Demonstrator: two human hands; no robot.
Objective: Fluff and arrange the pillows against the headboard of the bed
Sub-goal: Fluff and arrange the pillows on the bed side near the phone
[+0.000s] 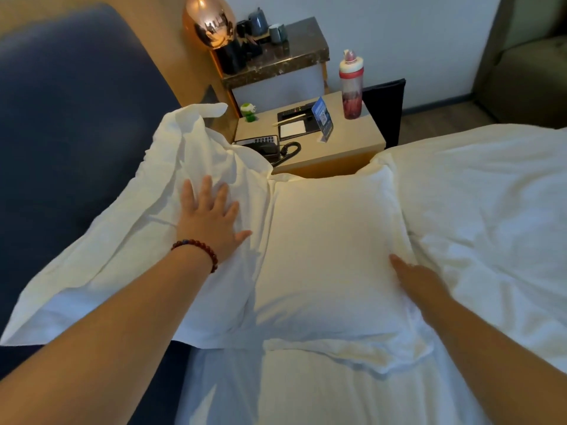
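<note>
Nightstand (346, 148) beyond pillows, phone (270, 148) on it partly covered by rear pillow (129, 240), rear pillow leaned on headboard (76, 102), front pillow (331, 240) laid flat beside it, left hand (208, 222) pressed flat on rear pillow, fingers (207, 185) spread, right hand (420, 280) at front pillow's edge against duvet (491, 194), grip unclear.

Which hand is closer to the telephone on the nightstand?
Left. The left hand lies flat on the rumpled pillow, just short of the telephone; the right hand is at the right edge of the flat pillow, farther off.

2 pillows (138, 240) (331, 256), 2 hands (211, 222) (420, 277), 1 btl (351, 87), 1 phone (264, 147)
</note>
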